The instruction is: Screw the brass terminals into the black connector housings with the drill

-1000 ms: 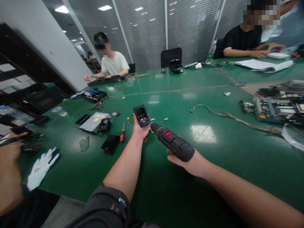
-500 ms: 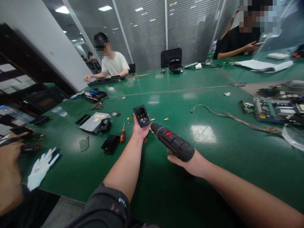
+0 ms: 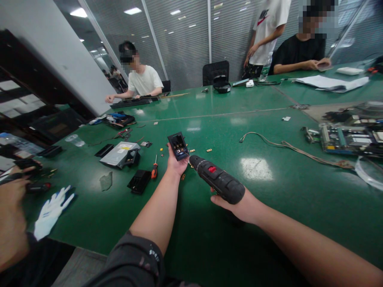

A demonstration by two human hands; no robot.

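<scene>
My left hand point(image 3: 177, 164) is closed around a small black plastic housing point(image 3: 178, 146), its open side turned up and brass-coloured parts showing inside. In my right hand point(image 3: 239, 205) is a black cordless drill point(image 3: 218, 178) with a red switch on top. The drill's tip points left and lies close to the housing's lower right corner; whether it touches cannot be made out. Small brass pieces point(image 3: 209, 150) lie on the table around the housing. An orange-handled screwdriver point(image 3: 154, 170) and another black housing point(image 3: 139, 181) lie left of my left hand.
A grey disc drive point(image 3: 119, 154) and a white glove point(image 3: 53, 213) lie to the left on the green table point(image 3: 269, 239). A co-worker's arm point(image 3: 13, 215) reaches in at far left. Cables point(image 3: 287, 146) and circuit boards point(image 3: 347, 137) are at right. Several people are across the table.
My hands, the housing and the drill have barely moved. At the back right, a standing person in a white shirt has come into fuller view, and the seated person beside has shifted.
</scene>
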